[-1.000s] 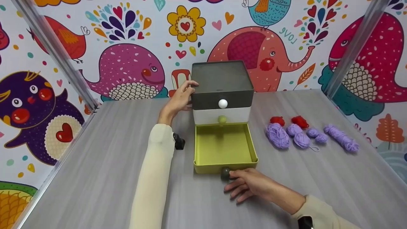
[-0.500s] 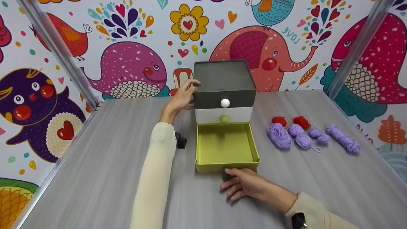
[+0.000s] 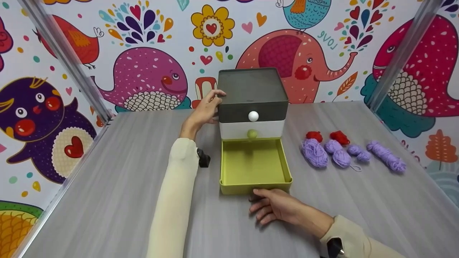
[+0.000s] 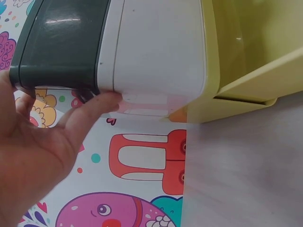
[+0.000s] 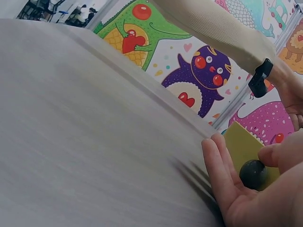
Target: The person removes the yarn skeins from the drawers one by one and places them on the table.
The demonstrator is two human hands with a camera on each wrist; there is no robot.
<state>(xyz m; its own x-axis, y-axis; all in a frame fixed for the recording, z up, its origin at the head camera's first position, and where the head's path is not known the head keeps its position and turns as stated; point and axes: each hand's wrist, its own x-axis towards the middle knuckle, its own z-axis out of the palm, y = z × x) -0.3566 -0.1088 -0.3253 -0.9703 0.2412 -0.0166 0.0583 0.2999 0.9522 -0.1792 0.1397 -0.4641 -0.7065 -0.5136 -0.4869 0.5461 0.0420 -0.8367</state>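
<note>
A small stack of drawers has a dark grey top tier, a white middle tier and a lime-green bottom drawer, pulled out and bare inside. My left hand grips the stack's left side, fingers over the top edge. In the left wrist view, the thumb lies at the seam of dark and white tiers. At the drawer's front, my right hand has its thumb against a round dark knob. Its other fingers extend beyond the knob, held apart from the thumb.
Right of the drawers lie several lilac yarn bundles and two red ones on the grey table. A white knob and a green knob stick out of the upper tiers. Patterned walls enclose the table.
My right hand has shifted slightly left, its thumb now covering most of the dark knob in the head view. The left hand and drawer keep their places.
</note>
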